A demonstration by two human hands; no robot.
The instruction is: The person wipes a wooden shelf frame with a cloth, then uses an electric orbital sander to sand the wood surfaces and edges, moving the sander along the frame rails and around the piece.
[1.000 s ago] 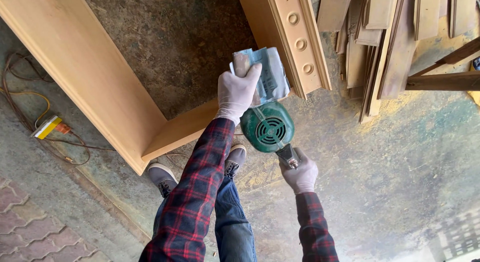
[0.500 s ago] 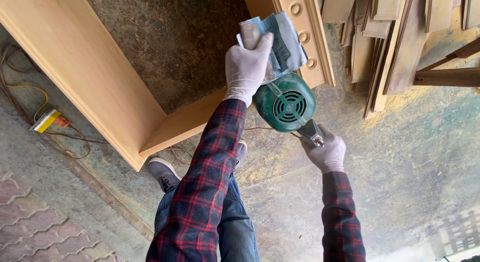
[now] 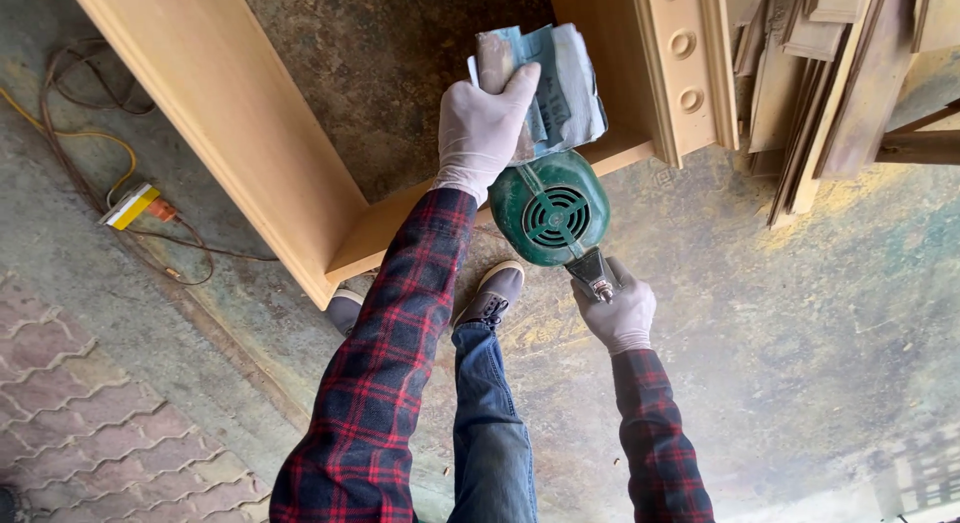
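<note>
Sandpaper (image 3: pixel 560 88) under left hand (image 3: pixel 480 133) overlaps frame's inner edge (image 3: pixel 610 155).

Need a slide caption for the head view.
Gloved left hand holds folded sandpaper; right hand grips green power tool.

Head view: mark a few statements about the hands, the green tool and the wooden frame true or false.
1. The left hand holds folded sandpaper. True.
2. The right hand is bare. False: it wears a light glove.
3. The right hand grips the handle of the green tool. True.
4. The frame is painted blue. False: it is bare pale wood.
5. A cable lies on the floor to the left. True.
</note>
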